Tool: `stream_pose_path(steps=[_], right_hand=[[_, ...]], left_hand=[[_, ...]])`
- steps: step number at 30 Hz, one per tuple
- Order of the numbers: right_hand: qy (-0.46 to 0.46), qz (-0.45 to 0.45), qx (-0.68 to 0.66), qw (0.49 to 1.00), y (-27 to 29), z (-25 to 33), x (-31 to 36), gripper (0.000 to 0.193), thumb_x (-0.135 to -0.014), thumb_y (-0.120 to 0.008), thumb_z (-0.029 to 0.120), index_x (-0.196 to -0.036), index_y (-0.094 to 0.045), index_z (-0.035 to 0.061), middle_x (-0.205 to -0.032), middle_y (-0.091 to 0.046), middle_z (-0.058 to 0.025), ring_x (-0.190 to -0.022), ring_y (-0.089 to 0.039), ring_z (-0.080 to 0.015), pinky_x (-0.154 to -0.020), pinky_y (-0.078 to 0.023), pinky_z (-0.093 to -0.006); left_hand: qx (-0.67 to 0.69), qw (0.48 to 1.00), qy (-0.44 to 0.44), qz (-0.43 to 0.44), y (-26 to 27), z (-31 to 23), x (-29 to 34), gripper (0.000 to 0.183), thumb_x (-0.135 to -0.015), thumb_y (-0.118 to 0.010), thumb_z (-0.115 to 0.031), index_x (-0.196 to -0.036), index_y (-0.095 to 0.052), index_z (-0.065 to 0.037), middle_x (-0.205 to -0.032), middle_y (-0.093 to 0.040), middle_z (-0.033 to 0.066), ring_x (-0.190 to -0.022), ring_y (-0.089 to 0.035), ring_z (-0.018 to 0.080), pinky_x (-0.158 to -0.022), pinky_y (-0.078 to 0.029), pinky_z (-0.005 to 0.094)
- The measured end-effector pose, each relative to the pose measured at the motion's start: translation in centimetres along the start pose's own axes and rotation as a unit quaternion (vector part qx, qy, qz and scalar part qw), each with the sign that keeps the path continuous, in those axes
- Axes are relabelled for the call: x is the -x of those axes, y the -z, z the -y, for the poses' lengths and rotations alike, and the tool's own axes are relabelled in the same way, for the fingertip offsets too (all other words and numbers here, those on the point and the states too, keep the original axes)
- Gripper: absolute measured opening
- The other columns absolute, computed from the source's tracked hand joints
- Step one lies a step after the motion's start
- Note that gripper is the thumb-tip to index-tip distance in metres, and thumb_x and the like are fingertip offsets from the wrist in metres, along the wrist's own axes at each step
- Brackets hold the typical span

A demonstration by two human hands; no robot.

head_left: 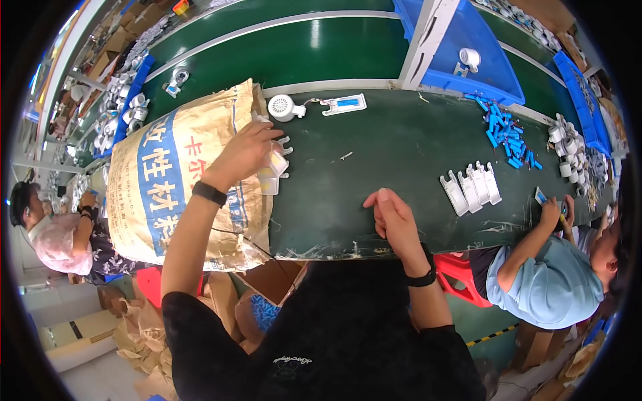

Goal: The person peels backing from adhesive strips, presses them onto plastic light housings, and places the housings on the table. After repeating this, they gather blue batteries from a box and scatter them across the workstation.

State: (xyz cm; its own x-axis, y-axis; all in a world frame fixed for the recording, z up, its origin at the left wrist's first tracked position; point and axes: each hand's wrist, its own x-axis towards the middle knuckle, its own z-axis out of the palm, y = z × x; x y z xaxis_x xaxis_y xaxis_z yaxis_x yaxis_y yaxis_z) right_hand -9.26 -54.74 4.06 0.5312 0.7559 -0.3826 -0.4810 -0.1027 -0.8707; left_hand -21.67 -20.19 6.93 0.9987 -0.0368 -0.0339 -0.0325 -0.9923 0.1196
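The person stands at a dark green bench (401, 154) with a big tan paper sack (167, 180) lying on its side at the left end. The left hand (244, 154) is at the mouth of the sack, its fingers (264, 137) closed around a small bunch of white plastic parts (275, 167) that stick out just past the sack's opening. The right hand (391, 217) rests near the bench's front edge, well to the right of the sack, with its fingers curled loosely in and nothing visible between them.

Just beyond the sack's mouth lie a small white fan (282, 107) and a flat white and blue piece (344, 103). Far to the right of the sack stands a row of white clips (471, 184), and beyond that a heap of small blue pieces (508, 137).

To my eye the step in hand is pulling parts out of the sack. The next move would need the left hand to lift the bunch clear of the paper without spilling, then set it on bare bench beside the sack.
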Motion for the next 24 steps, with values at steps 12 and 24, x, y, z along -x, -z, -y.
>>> stream_pose_path(steps=[12,24], right_hand=[[0.088,-0.012,0.161,0.983,-4.6,0.0,-3.0,0.029,-0.096,-0.073,0.023,-0.116,-0.066,0.0033,-0.064,-0.039,0.0101,-0.055,-0.034,0.0001,-0.048,-0.026,-0.0214],[0.112,-0.126,0.100,0.981,-2.4,-0.3,2.5,0.018,-0.096,-0.074,0.022,-0.100,-0.071,0.0051,-0.062,-0.046,0.0102,-0.051,-0.039,-0.0038,-0.045,-0.030,-0.0220]], left_hand=[[0.268,0.962,0.041,-0.033,4.2,-12.0,-0.6,0.021,-0.089,-0.073,-0.001,-0.109,-0.073,-0.006,-0.113,-0.072,0.0133,-0.103,-0.070,0.0256,-0.083,-0.056,0.0330],[0.851,0.427,0.145,-0.269,-3.6,-21.3,-1.7,0.065,-0.099,-0.067,-0.018,-0.156,-0.036,-0.010,-0.138,-0.059,0.0254,-0.117,-0.067,0.0342,-0.100,-0.055,0.0464]])
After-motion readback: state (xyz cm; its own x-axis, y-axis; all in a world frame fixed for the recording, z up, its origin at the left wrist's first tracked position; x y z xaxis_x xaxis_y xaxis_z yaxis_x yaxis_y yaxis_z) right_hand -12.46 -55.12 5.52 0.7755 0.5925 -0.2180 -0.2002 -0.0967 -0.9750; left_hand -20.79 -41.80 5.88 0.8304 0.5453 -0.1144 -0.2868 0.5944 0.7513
